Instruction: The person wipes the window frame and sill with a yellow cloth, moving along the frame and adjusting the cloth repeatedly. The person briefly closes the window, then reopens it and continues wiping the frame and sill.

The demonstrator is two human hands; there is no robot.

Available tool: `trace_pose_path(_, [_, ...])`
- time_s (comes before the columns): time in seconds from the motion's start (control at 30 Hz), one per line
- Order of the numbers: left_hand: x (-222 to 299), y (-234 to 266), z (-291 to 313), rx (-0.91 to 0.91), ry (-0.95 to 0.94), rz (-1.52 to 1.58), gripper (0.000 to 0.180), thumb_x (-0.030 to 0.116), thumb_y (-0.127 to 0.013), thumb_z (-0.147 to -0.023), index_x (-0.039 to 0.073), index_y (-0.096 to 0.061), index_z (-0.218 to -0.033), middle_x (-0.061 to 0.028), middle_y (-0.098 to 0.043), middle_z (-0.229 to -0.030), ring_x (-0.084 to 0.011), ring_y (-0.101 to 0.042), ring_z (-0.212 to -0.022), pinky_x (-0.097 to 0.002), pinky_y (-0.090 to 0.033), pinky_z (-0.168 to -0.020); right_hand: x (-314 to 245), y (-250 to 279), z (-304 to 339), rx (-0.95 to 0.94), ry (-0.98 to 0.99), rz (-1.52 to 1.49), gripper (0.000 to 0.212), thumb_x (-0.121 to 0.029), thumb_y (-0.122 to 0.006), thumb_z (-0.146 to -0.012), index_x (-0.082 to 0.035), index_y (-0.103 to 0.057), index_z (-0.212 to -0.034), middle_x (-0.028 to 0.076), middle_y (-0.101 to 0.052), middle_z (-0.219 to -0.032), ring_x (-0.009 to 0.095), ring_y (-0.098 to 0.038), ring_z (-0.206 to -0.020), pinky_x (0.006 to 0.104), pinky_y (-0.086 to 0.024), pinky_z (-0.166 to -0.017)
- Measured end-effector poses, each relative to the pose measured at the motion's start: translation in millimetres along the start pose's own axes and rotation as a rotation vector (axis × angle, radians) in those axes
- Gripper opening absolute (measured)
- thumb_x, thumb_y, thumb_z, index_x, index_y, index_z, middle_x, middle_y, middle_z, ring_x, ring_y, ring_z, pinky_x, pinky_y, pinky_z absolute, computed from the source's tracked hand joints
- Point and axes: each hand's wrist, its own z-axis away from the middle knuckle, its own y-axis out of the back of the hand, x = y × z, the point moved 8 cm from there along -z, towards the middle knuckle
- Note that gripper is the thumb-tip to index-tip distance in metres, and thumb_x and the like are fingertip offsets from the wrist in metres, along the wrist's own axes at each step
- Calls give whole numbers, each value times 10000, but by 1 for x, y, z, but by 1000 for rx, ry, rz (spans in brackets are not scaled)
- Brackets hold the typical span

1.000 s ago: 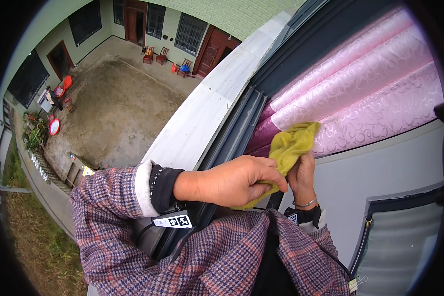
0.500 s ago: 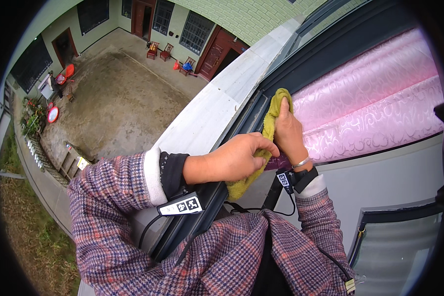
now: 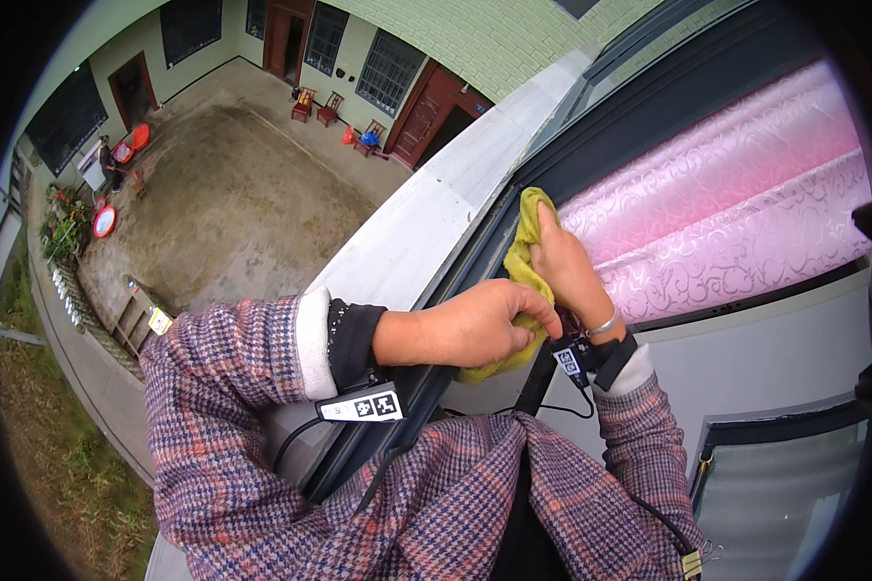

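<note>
A yellow-green cloth [image 3: 520,254] lies stretched between my two hands over the dark window frame [image 3: 484,237]. Lower down, my left hand [image 3: 484,320] pinches the cloth, thumb and fingers closed on it, and its loose end hangs below. Higher up, my right hand [image 3: 564,261] grips the upper part, with the fingers pressing it against the frame's inner edge and the thumb side up. Parts of the right fingers are hidden by the cloth. Just right of that hand hangs a pink patterned curtain [image 3: 727,194].
A pale stone sill [image 3: 426,208] slopes outside the frame, above a courtyard [image 3: 233,184] far below. Down there stand small chairs [image 3: 329,108] and a person [image 3: 109,165]. Black cables run from both wrists. Another window [image 3: 785,484] is at lower right.
My right hand and the cloth's upper end have shifted slightly down and left along the frame. My left hand has moved a little right and down, and the hands are closer together.
</note>
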Motion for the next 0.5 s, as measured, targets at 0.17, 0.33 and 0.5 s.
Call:
trace_pose_path(0.17, [7, 2, 0, -70, -74, -28, 305, -51, -610, -849, 35, -689, -1130, -91, -629, -1083, -228, -629, -1047, -336, -477, -972, 1, -1, 0, 78, 77, 154, 567, -91, -514, -905, 77, -346, -1420, 277, -673, -854, 439, -669, -762, 518, -526, -685])
trace_pose_path(0.33, [-10, 13, 3, 25, -1, -148, 327, -28, -627, -820, 26, -684, -1138, -117, -631, -1093, -264, -630, -1067, -341, -481, -968, 7, -10, -24, 147, 228, 421, 569, -113, -533, -872, 57, -414, -1402, 180, -693, -1050, 330, -685, -813, 413, -555, -683])
trace_pose_path(0.5, [-17, 12, 4, 69, 53, -88, 310, -9, -627, -794, -1, -702, -1095, -186, -706, -1033, -324, -677, -1000, -370, -518, -914, 7, -23, -19, 74, 186, 400, 616, -77, -549, -854, 89, -374, -1421, 216, -698, -905, 358, -697, -733, 438, -554, -627])
